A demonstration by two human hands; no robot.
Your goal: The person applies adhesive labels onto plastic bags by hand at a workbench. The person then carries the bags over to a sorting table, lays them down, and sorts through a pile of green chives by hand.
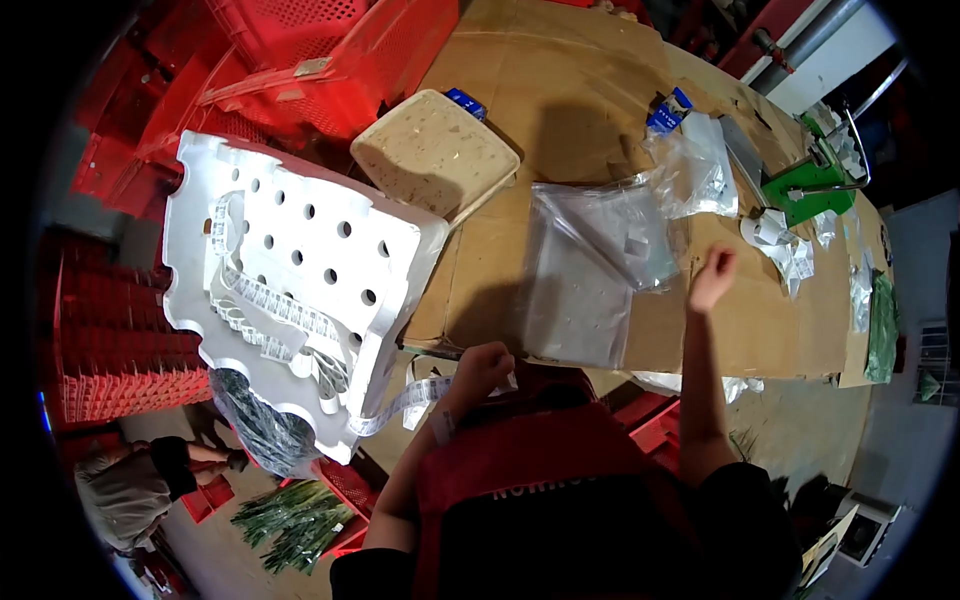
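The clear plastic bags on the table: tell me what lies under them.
The clear plastic bags lie flat on brown cardboard covering the table. Through the film only cardboard shows; whatever is beneath the cardboard is hidden.

Cardboard-covered table (560, 120) under plastic bags (585, 270)

A single view is given, taken from a camera worn on the head and directed forward and steeply down; the cardboard-covered table (560, 130) is seen from close above (with strong fisheye bending at the edges); the wearer's own torso and forearms are caught at the lower edge.
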